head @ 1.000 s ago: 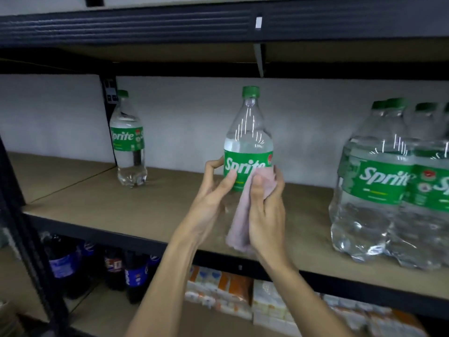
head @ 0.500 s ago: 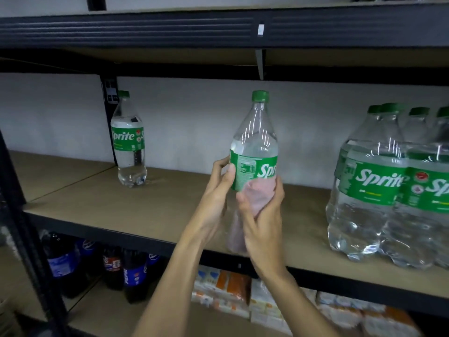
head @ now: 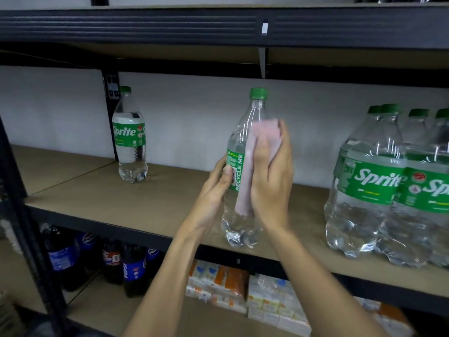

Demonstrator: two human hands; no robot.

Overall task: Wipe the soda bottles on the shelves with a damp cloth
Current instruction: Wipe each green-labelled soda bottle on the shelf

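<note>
sprite bottle (head: 234, 171) held upright over the front edge of the shelf board (head: 145, 203), green cap on. left hand (head: 213, 188) curled round its label, thumb by the barcode. right hand (head: 272, 181) clamped over a pink cloth (head: 244, 188), pressing it against the bottle's shoulder and side. lone sprite bottle (head: 130, 139) standing at the board's back left; pack of sprite bottles (head: 388, 190) at its right end. pepsi bottles (head: 133, 268) and cartons (head: 243, 288) below the board.
</note>
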